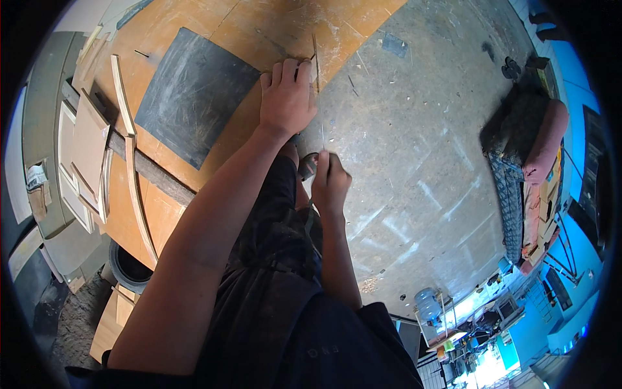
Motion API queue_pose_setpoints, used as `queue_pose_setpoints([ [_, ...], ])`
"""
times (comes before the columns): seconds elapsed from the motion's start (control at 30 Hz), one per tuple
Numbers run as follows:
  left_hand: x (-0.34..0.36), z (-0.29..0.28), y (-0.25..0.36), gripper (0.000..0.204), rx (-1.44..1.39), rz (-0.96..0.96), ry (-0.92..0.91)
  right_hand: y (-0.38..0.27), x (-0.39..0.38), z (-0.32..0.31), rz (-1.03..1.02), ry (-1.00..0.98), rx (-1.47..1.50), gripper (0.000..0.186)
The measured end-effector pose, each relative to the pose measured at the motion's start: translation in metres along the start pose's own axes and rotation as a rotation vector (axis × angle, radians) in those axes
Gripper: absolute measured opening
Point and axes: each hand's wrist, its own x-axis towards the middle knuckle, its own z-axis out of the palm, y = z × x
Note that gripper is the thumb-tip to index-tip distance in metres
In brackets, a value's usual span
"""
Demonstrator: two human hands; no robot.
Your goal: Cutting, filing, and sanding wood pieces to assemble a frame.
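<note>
The head view looks down past the dark shirt (pixel 291 337) and dark shorts (pixel 265 220) of the person, whose bare forearms reach up toward the right edge of an orange-brown tabletop (pixel 272 26). Nearer, beside that edge and over the floor (pixel 414 142), the right hand (pixel 331 185) is clenched round the lower end of a thin blade (pixel 322 126); the fist hides whatever handle there is. The blade, seen nearly edge-on, stretches from the fist to the tabletop's right edge, where a dark line carries on across the wood; whether that is more blade or a cut, I cannot tell. The left hand (pixel 286 97) lies on the tabletop just left of the line, fingers slightly bent and side by side; whether it also grips the edge is hidden. Toward the tabletop's near left corner, a black tyre (pixel 129 275) shows below it. Left of the left hand lies a dark sheet (pixel 194 97), set in from the right edge. Beyond the sheet, toward the tabletop's left edge, pale strips (pixel 137 194) cross a rough beam (pixel 159 175), with boards (pixel 87 139) piled beside them. Over the floor, well apart from the tabletop, are a water jug (pixel 427 303), a pink roll (pixel 547 142) above quilted cloth (pixel 506 207), and, farther out, dark sandals (pixel 510 67).
</note>
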Motion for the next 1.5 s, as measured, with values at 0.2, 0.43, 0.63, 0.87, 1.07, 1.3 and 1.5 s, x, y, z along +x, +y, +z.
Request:
queue_pose_setpoints([
  [0.2, 0.001, 0.001, 0.000, 0.044, 0.002, 0.017, -0.012, 0.033, -0.034, -0.011, 0.062, -0.022, 0.293, 0.035],
  [0.43, 0.003, 0.000, 0.001, 0.042, 0.019, 0.018, -0.006, 0.029, 0.019, 0.019, 0.090, 0.082, 0.039, 0.038],
  [0.63, 0.006, 0.002, 0.002, 0.038, 0.006, 0.010, 0.007, 0.028, 0.012, 0.027, 0.008, 0.148, 0.132, 0.046],
  [0.87, 0.012, 0.003, -0.002, 0.042, 0.032, 0.049, 0.031, 0.036, -0.028, 0.003, -0.002, 0.126, 0.150, 0.044],
  [1.07, -0.003, 0.000, 0.006, 0.040, -0.080, 0.150, -0.025, 0.030, -0.050, -0.010, 0.011, 0.045, 0.152, 0.042],
  [1.3, 0.001, -0.003, 0.009, 0.040, -0.065, 0.150, -0.037, 0.028, -0.016, 0.016, 0.004, 0.136, 0.182, 0.043],
  [1.5, 0.001, -0.001, 0.008, 0.041, -0.047, 0.131, -0.042, 0.001, 0.046, 0.024, -0.036, 0.112, 0.164, 0.042],
])
